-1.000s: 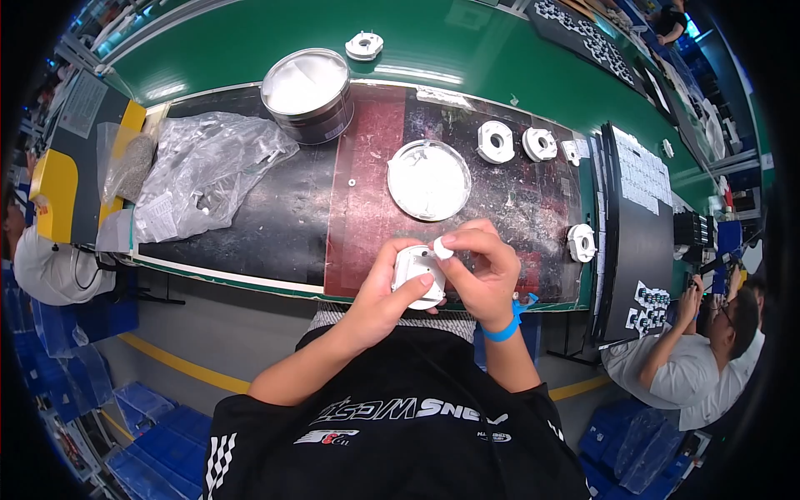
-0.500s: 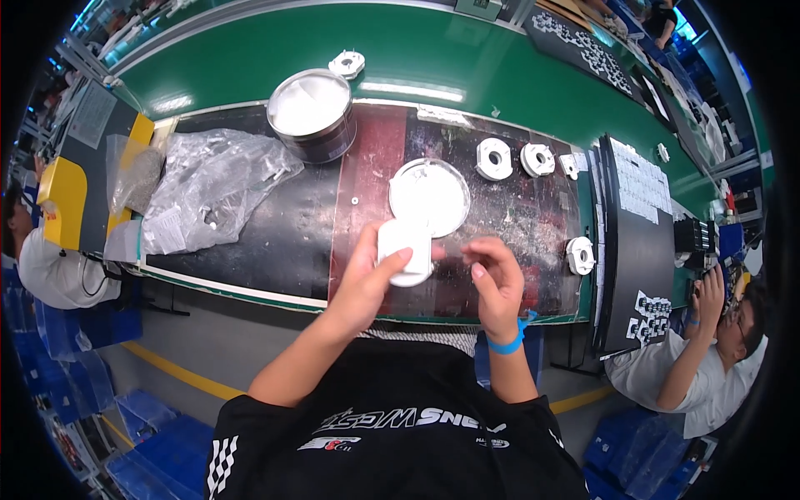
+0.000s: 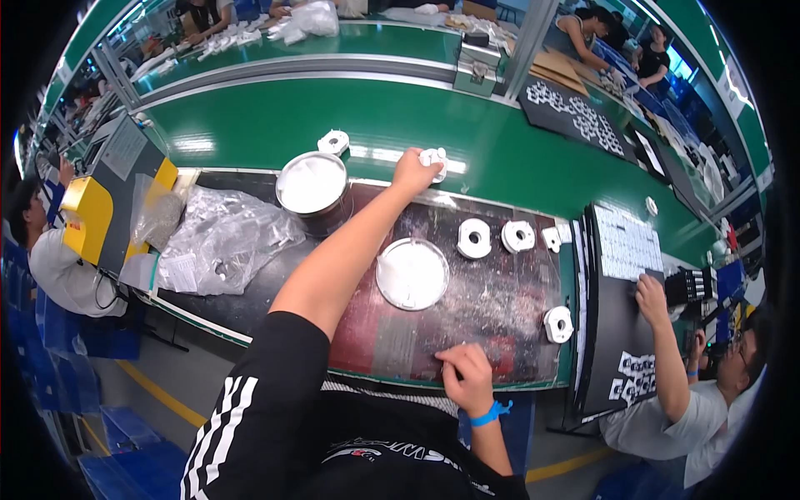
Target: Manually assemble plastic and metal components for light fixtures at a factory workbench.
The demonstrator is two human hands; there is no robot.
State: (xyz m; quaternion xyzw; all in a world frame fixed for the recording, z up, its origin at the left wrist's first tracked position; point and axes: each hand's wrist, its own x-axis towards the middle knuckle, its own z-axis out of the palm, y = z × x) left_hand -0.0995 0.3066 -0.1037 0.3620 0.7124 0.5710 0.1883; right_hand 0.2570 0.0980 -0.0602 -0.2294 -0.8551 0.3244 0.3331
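My left hand [image 3: 414, 174] reaches far across the bench, its fingers closed on a small white plastic part [image 3: 435, 163] at the green surface just beyond the dark mat. My right hand [image 3: 469, 377] hovers over the near edge of the mat, fingers curled in a pinch; whatever may be between the fingertips is too small to make out. Between the two hands lies a round shallow dish [image 3: 414, 275], white inside. Ring-shaped white parts lie to its right, among them one white ring part [image 3: 474, 239] and another [image 3: 517, 237].
A tin [image 3: 312, 183] of white material and a clear plastic bag [image 3: 229, 237] stand left, beside a yellow-grey machine [image 3: 125, 187]. More white ring parts [image 3: 333, 142] [image 3: 558, 324] lie around. Right, a co-worker's hand [image 3: 651, 298] touches a stack of black boards [image 3: 604, 350].
My left hand has gone from above the near mat to the far green surface with the white part. My right hand has dropped nearer me and curled. The view has tilted up.
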